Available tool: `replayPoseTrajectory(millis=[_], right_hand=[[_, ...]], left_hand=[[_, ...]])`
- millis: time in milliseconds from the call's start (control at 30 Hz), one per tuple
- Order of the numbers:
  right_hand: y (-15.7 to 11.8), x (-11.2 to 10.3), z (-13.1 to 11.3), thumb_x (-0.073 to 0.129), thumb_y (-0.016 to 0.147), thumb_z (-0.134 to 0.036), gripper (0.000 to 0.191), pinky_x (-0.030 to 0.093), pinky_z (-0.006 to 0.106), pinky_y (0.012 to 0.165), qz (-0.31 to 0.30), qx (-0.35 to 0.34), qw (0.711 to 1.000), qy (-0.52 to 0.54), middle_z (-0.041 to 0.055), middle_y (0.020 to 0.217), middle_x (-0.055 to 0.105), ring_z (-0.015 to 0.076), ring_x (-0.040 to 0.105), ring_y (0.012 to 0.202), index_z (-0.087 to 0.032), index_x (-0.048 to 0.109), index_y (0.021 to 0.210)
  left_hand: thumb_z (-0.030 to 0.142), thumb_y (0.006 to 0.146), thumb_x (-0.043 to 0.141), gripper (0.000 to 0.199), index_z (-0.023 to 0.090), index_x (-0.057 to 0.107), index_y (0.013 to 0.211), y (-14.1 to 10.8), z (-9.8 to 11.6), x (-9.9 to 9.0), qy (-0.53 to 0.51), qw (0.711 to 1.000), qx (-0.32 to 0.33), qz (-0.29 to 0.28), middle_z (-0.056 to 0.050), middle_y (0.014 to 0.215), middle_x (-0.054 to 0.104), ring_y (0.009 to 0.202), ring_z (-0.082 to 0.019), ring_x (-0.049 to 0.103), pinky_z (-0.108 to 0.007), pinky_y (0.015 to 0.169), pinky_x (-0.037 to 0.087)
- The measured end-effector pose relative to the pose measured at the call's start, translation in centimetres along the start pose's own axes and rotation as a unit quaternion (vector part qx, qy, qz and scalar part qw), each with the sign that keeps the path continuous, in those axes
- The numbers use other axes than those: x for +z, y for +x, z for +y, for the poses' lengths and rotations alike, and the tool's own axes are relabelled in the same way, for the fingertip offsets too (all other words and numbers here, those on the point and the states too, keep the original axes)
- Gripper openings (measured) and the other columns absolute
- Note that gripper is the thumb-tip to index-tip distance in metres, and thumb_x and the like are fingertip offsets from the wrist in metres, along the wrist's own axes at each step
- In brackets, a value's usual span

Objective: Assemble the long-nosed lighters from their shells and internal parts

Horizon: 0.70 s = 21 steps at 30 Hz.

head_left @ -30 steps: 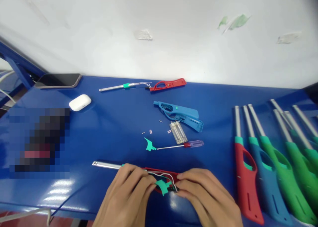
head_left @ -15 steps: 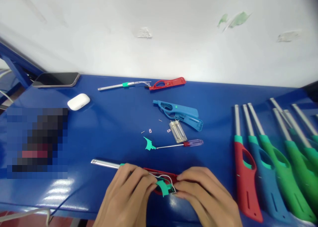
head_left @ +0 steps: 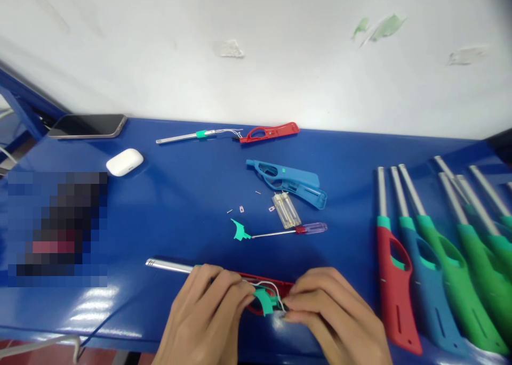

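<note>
Holding the open red casing (head_left: 286, 286) between our hands, we pinch its green trigger (head_left: 264, 301) with the left (head_left: 210, 311), white wires (head_left: 276, 290) with the curled right (head_left: 334, 311).

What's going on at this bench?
A person is working on an opened red lighter at the near edge of the blue table. The left hand grips it by the green trigger piece; the right hand is at the white wire. Beyond them lie a screwdriver, a loose green trigger, clear tanks and blue shell halves. Closed lighters lie to the right.
</note>
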State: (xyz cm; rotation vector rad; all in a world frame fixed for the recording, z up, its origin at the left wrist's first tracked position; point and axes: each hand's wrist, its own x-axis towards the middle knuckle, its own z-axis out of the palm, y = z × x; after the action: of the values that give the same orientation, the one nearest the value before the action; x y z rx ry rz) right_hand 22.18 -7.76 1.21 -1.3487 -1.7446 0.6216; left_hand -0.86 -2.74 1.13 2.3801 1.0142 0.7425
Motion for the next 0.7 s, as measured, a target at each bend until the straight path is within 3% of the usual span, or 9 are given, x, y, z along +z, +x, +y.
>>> replayPoseTrajectory(millis=[333, 533, 700], right_hand=[[0.4, -0.4, -0.2, 0.072, 0.102, -0.025, 0.007, 0.063, 0.024, 0.071, 0.011, 0.007, 1.0, 0.014, -0.0012, 0.085, 0.075, 0.0147, 0.071, 0.08, -0.025, 0.073, 0.094], [0.1, -0.1, 0.0, 0.069, 0.104, -0.024, 0.007, 0.064, 0.023, 0.075, -0.003, 0.004, 1.0, -0.02, 0.0013, 0.092, 0.075, 0.0154, 0.072, 0.085, -0.025, 0.074, 0.098], [0.4, -0.1, 0.0, 0.063, 0.107, -0.028, 0.015, 0.063, 0.024, 0.071, 0.001, -0.006, 0.999, -0.048, 0.0022, 0.091, 0.075, 0.0154, 0.071, 0.082, -0.024, 0.073, 0.096]], left_hand=[[-0.004, 0.103, 0.052, 0.03, 0.019, 0.07, 0.109, 0.2, 0.0, -0.1, 0.01, 1.0, -0.012, 0.007, -0.003, 0.099, 0.072, 0.09, -0.02, 0.055, -0.033, 0.084, 0.05], [-0.004, 0.101, 0.054, 0.035, 0.022, 0.069, 0.118, 0.2, -0.6, -0.9, 0.097, 0.995, 0.013, 0.004, -0.007, 0.121, 0.067, 0.119, -0.023, 0.056, -0.035, 0.099, 0.05], [-0.002, 0.105, 0.05, 0.034, 0.021, 0.072, 0.118, 0.6, -0.8, -1.0, 0.071, 0.997, 0.034, 0.003, -0.004, 0.114, 0.073, 0.11, -0.018, 0.061, -0.033, 0.097, 0.046]])
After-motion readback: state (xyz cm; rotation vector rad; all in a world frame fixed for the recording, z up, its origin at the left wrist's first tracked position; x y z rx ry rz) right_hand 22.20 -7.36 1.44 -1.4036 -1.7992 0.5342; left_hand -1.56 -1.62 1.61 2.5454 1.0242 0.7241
